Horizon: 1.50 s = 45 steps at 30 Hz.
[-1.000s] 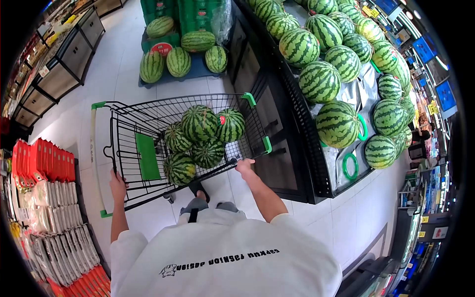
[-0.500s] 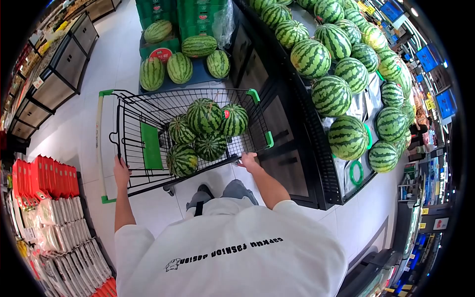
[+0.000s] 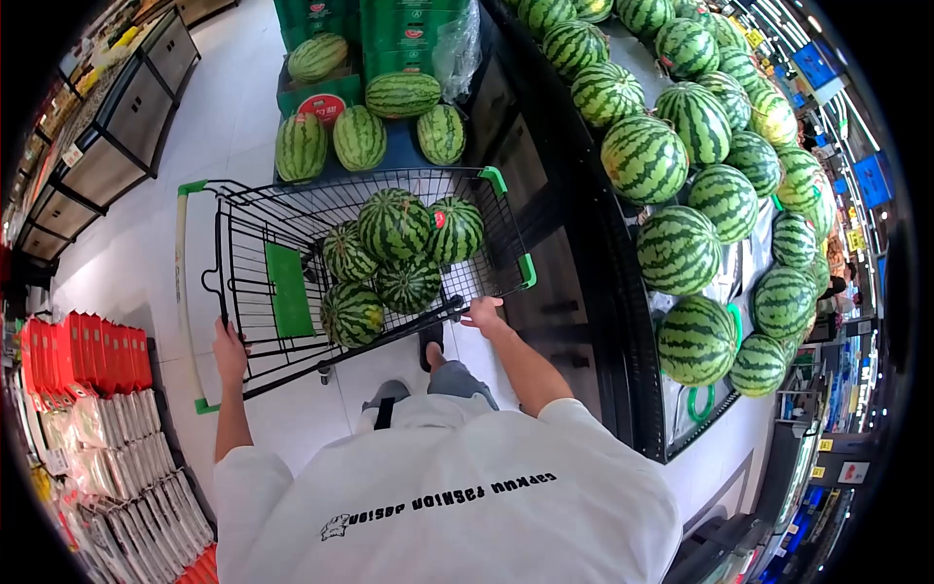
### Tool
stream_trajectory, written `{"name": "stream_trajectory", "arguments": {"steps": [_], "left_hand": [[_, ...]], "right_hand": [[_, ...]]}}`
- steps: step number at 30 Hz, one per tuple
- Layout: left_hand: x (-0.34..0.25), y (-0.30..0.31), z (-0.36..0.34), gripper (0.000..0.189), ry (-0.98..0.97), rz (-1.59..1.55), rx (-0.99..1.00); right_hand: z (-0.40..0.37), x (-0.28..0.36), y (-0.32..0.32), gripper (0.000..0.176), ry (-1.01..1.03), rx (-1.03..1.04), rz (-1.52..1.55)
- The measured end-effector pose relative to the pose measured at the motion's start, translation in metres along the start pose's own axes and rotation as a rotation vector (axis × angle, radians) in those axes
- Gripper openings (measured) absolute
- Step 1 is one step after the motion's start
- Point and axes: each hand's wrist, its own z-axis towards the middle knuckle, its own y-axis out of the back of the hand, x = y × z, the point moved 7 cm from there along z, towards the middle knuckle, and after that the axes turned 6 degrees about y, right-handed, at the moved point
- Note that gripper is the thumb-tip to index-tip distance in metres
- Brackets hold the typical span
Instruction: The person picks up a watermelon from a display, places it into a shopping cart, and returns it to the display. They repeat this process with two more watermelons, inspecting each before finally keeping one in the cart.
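Observation:
A black wire shopping cart [image 3: 526, 272] with green corners stands sideways before me. My left hand [image 3: 231, 350] is closed on its near side, close to the handle end. Farther along that same side, my right hand [image 3: 484, 313] grips the rim near the other end. Several dark-striped watermelons lie in the basket, one watermelon [image 3: 394, 225] resting on top of others. A red sticker [image 3: 439, 219] shows on the watermelon at the right of the pile. The fingertips of both hands are partly hidden.
To the right a black display stand [image 3: 637, 321] holds many watermelons [image 3: 678, 250]. Beyond the cart, lighter melons [image 3: 360, 137] sit on a low base beside green boxes [image 3: 413, 34]. Red and silver packages [image 3: 97, 365] are stacked at left. Wooden counters [image 3: 126, 107] stand far left.
The cart has shifted and turned slightly, its handle end moving left and toward me with both hands still on it. The display stand appears lower and farther right. My feet have stepped.

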Motion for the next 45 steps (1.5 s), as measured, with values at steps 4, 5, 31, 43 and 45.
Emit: {"name": "stream_trajectory", "arguments": {"steps": [4, 5, 31, 43, 45], "left_hand": [[0.009, -0.012, -0.006, 0.03, 0.026, 0.009, -0.065], [0.009, -0.014, -0.008, 0.029, 0.029, 0.004, -0.08], [-0.022, -0.067, -0.096, 0.029, 0.495, -0.157, -0.439], [-0.041, -0.084, -0.087, 0.028, 0.736, -0.063, -0.59], [-0.043, -0.088, -0.087, 0.029, 0.806, -0.072, -0.628]], "right_hand": [[0.017, 0.051, -0.011, 0.045, 0.074, -0.013, 0.027], [0.025, 0.06, -0.016, 0.042, 0.067, 0.017, 0.022], [0.217, 0.2, -0.145, 0.037, 0.238, 0.384, -0.397], [0.235, 0.275, -0.228, 0.047, 0.084, 0.629, -0.514], [0.242, 0.285, -0.246, 0.05, 0.172, 0.554, -0.488]]}}
